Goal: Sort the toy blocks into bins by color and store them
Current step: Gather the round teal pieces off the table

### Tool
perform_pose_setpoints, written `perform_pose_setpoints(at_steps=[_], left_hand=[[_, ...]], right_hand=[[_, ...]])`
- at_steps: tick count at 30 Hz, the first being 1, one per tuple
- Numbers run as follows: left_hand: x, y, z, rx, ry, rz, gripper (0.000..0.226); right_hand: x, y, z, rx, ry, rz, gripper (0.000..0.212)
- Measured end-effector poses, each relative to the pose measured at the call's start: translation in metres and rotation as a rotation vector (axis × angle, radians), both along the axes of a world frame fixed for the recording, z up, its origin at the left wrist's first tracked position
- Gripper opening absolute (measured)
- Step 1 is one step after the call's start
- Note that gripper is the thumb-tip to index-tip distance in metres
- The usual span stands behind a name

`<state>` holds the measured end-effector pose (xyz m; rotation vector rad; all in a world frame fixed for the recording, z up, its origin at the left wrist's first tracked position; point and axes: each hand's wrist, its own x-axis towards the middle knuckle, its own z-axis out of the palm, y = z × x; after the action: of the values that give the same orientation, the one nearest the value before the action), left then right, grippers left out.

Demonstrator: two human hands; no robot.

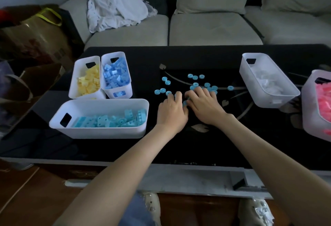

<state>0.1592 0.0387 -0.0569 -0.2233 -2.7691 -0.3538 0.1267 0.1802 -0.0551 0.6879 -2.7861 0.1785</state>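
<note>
Several round blue rings [195, 84] are being covered on the glossy table [179, 55] by left hand [172, 112] and right hand [205, 105], fingers bent; grip cannot be told.

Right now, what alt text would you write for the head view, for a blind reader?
A left hand and a right hand rest close together on a black table, over scattered light-blue round pieces. On the left, white bins hold yellow blocks, blue blocks and light-blue blocks; on the right, white blocks and pink blocks.
</note>
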Motion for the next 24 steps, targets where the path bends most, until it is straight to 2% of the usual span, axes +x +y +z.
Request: perform_pose_setpoints(at_steps=[5, 8, 12, 19, 24], left_hand=[[0.002, 0.002, 0.0, -0.065, -0.021, 0.054, 0.029], [0.004, 0.003, 0.0, -0.089, -0.041, 0.069, 0.029], [0.004, 0.002, 0.001, -0.085, -0.026, 0.092, 0.029], [0.005, 0.002, 0.006, -0.081, -0.054, 0.075, 0.029], [0.007, 0.007, 0.011, -0.166, -0.092, 0.053, 0.028]], right_hand=[[0.003, 0.0, 0.004, 0.005, 0.031, 0.041, 0.023], [0.005, -0.003, 0.003, -0.033, -0.012, -0.034, 0.025], [0.005, -0.007, 0.001, 0.015, 0.017, -0.129, 0.026], [0.008, -0.008, 0.004, 0.031, 0.023, -0.189, 0.025], [0.012, -0.01, 0.008, 0.028, 0.003, -0.212, 0.022]])
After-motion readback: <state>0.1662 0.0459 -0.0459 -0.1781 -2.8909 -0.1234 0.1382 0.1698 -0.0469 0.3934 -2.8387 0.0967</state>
